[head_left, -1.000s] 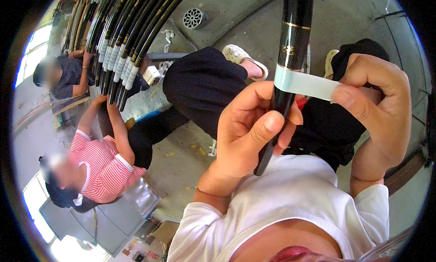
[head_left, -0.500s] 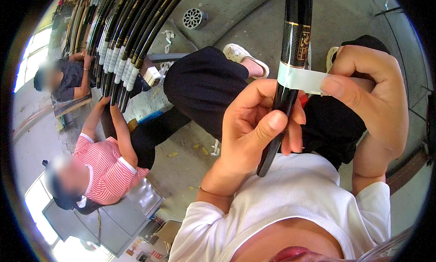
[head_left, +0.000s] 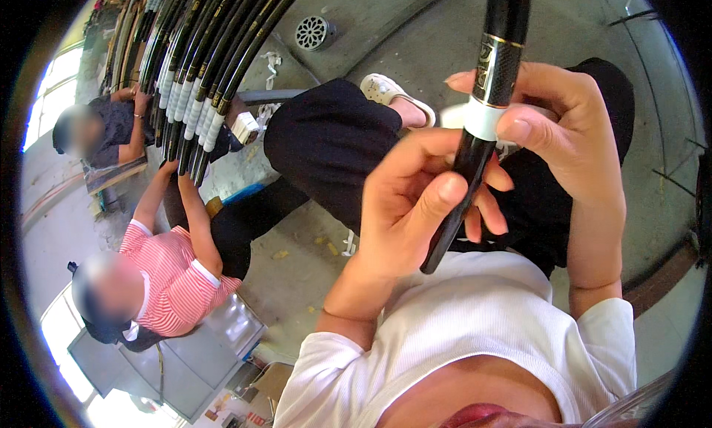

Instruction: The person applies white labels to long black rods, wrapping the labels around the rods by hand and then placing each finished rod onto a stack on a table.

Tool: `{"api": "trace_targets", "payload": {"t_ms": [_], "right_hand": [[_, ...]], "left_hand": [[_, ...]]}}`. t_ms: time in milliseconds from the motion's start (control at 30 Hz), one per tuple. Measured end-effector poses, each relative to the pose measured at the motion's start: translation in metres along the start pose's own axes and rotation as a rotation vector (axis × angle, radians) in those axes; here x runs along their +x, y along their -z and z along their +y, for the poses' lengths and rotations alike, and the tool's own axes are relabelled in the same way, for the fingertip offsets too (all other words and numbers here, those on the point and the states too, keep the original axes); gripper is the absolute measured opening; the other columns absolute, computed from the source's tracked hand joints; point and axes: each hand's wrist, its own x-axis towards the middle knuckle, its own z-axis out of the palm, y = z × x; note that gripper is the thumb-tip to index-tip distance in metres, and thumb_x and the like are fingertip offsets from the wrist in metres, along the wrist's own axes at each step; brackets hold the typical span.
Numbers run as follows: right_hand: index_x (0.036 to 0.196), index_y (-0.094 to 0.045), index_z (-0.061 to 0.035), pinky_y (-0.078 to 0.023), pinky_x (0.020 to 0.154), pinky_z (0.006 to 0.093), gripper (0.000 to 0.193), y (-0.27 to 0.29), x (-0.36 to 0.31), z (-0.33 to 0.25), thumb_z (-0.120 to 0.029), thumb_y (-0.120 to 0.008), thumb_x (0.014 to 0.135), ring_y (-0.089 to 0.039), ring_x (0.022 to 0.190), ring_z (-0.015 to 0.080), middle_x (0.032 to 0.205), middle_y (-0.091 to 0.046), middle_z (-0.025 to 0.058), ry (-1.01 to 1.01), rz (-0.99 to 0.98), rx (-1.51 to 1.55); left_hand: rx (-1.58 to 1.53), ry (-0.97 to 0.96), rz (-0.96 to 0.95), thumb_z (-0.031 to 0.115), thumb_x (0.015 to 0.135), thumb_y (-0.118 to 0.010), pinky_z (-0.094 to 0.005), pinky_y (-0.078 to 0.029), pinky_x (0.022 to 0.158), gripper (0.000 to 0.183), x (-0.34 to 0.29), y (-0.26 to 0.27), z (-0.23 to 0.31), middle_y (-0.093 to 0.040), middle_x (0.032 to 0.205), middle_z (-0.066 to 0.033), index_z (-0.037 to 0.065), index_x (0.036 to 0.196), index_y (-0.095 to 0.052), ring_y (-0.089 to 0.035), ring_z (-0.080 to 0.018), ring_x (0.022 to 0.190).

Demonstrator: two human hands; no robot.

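Observation:
A glossy black fishing rod [head_left: 506, 27] with gold lettering and a patterned band slants up from my lap, its lower end near my chest. My left hand [head_left: 404, 202] is closed round its lower part, thumb in front and fingertips showing on the far side. White tape [head_left: 483, 122] circles the rod just above that grip, below a thin gold ring. My right hand [head_left: 567, 127] pinches at the tape, its thumb against the right side and its fingers reaching behind the rod. A pale strip shows left of the rod; the fingers partly hide the tape's loose end.
Several black rods [head_left: 222, 72] with white-wrapped sections stand in a row at the upper left. A person in a red-striped shirt [head_left: 174, 276] and another in dark clothes [head_left: 111, 135] sit beside them. A round drain cover [head_left: 311, 33] and white scraps [head_left: 273, 61] lie on the floor.
My right hand has moved left and up against the rod, bringing the stretched tape round it. The rod has turned and shifted slightly right, while my left hand keeps its hold.

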Motion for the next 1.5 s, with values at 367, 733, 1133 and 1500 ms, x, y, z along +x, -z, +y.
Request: {"api": "trace_targets", "payload": {"t_ms": [367, 733, 1133, 1500], "right_hand": [[0.097, -0.065, 0.0029, -0.024, 0.040, 0.0151, 0.052, 0.010, 0.005, 0.009, -0.046, -0.065, 0.078, -0.037, 0.045, -0.0018, 0.065, -0.059, -0.0021, 0.083, -0.046, 0.083], [0.096, -0.066, 0.0021, -0.044, 0.065, 0.0185, 0.029, 0.015, 0.006, 0.010, -0.024, -0.065, 0.084, -0.056, 0.072, 0.0050, 0.080, -0.064, 0.0027, 0.022, -0.059, 0.124], [0.103, -0.064, 0.0020, -0.035, 0.052, 0.0150, 0.031, 0.014, 0.006, 0.017, -0.022, -0.064, 0.083, -0.045, 0.060, 0.0004, 0.078, -0.062, -0.0002, -0.029, 0.078, 0.110], [0.105, -0.064, 0.0021, -0.020, 0.042, 0.0163, 0.032, 0.012, 0.005, 0.018, -0.022, -0.064, 0.084, -0.032, 0.047, -0.0013, 0.063, -0.051, -0.0070, -0.049, 0.119, 0.174]], "left_hand": [[-0.024, 0.078, -0.070, 0.009, 0.082, -0.066, -0.0223, -0.046, 0.048, 0.026, 0.013, 0.005, 0.002, -0.060, 0.085, -0.0125, -0.001, 0.098, -0.048, -0.061, -0.0170, 0.059], [0.020, 0.178, -0.112, 0.015, 0.083, -0.066, -0.0208, -0.044, 0.053, 0.032, 0.019, 0.021, 0.004, -0.061, 0.085, -0.0087, -0.001, 0.106, -0.051, -0.057, -0.0122, 0.061], [0.217, 0.089, -0.029, 0.030, 0.084, -0.064, -0.0197, -0.044, 0.050, 0.049, 0.017, 0.015, -0.002, -0.057, 0.092, -0.0078, -0.004, 0.114, -0.045, -0.059, -0.0116, 0.064], [0.482, -0.167, 0.074, 0.023, 0.082, -0.067, -0.0203, -0.043, 0.047, 0.036, 0.025, 0.015, -0.015, -0.059, 0.082, -0.0086, -0.002, 0.101, -0.050, -0.057, -0.0103, 0.060]]}}
